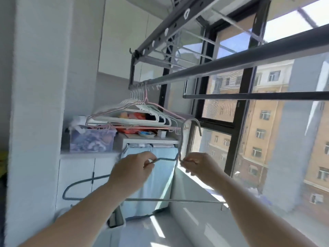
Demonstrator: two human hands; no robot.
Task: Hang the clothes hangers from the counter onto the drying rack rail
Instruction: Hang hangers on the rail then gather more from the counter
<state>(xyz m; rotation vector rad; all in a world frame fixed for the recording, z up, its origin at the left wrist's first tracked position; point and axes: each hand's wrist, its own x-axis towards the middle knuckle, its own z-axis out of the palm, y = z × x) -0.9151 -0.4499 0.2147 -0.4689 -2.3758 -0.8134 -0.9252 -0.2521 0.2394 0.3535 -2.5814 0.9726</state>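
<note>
We hold a thin grey-blue hanger (pixel 178 200) upright between our hands: left hand (pixel 131 172) pinches its shoulder, right hand (pixel 199 166) pinches the neck's base, hook up, under the drying rack rail (pixel 213 68) above them.

Grey wire hanger (pixel 167 200), centre frame: left hand (pixel 131 173) holds its shoulder, right hand (pixel 199 166) pinches the neck, hook upright. Drying rack rail (pixel 231 66) crosses upper right. White and pink hangers (pixel 135 113) hang at its far end, centre left.
</note>
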